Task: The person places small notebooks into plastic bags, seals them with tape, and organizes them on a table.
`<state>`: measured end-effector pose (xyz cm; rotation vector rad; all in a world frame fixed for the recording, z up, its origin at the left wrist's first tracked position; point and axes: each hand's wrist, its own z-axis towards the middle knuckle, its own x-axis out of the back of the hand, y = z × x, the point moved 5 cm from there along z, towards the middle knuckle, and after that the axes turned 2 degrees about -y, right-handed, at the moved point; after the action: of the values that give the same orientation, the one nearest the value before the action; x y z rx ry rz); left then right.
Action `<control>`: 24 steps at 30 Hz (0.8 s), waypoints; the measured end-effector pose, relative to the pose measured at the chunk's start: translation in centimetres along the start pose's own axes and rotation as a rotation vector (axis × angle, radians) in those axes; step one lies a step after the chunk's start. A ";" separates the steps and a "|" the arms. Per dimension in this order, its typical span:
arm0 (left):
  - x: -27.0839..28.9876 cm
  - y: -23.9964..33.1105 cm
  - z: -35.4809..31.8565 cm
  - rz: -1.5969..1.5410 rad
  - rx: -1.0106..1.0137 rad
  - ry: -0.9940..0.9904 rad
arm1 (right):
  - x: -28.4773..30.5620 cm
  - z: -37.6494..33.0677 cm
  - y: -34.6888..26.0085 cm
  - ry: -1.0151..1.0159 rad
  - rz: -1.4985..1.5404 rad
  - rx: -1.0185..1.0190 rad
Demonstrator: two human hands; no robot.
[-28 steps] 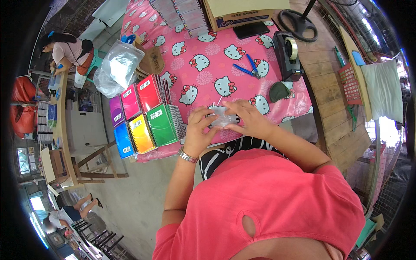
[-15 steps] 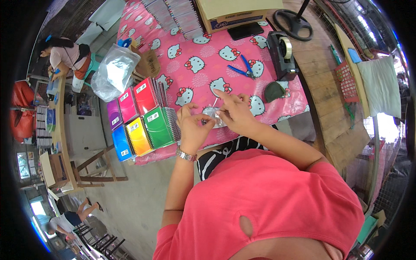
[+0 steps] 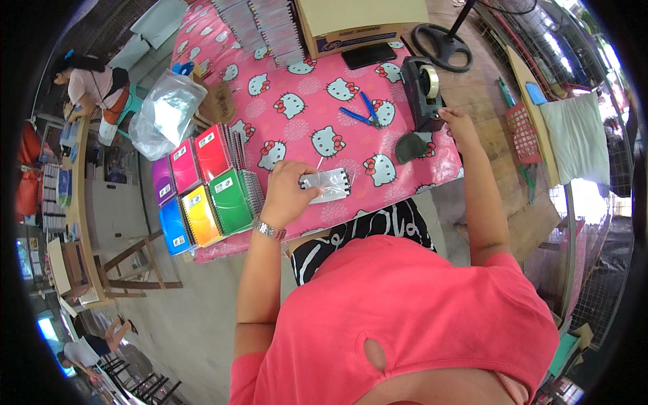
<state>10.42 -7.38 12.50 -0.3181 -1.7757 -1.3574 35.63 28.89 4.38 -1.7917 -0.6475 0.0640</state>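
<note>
The left hand [image 3: 290, 190], at the centre of the frame, is closed on the left end of one small clear packet [image 3: 332, 185] with dark toothed ends; it lies just above the near edge of the pink tablecloth [image 3: 304, 131]. The right hand [image 3: 459, 125], right of centre, has its fingers at the front of one black tape dispenser [image 3: 415, 101]; whether they pinch any tape cannot be told. The dispenser holds one roll of tape [image 3: 432, 82].

Near the dispenser are one pair of blue pliers [image 3: 368, 113], one dark green pouch [image 3: 410, 148] and one black phone [image 3: 369, 56]. At the top centre stands one cardboard box [image 3: 364, 17], its contents hidden. Left of centre, six notebook covers show: purple [image 3: 163, 181], pink [image 3: 184, 165], red [image 3: 213, 153], blue [image 3: 175, 226], yellow [image 3: 201, 214] and green [image 3: 230, 200]. Above them lies one clear plastic bag [image 3: 169, 108], its contents unclear. One red basket [image 3: 521, 135] is at the right.
</note>
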 end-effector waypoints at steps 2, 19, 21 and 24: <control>-0.1 -0.7 -0.3 -0.036 -0.039 0.024 | 0.0 0.1 0.5 -0.026 0.183 -0.026; -5.5 -2.3 -2.1 -0.633 0.041 0.406 | -4.5 -3.0 5.6 -0.190 1.041 -0.422; -5.5 -2.1 -2.0 -0.633 0.029 0.440 | -9.6 -4.4 3.3 -0.616 0.977 -0.493; -5.9 -3.0 -2.4 -0.619 0.071 0.456 | -16.8 -11.2 -7.1 -0.869 0.300 -0.109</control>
<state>13.14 -8.98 6.17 0.5888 -1.5747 -1.6139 22.71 12.72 9.82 -1.9218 -0.9829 1.0705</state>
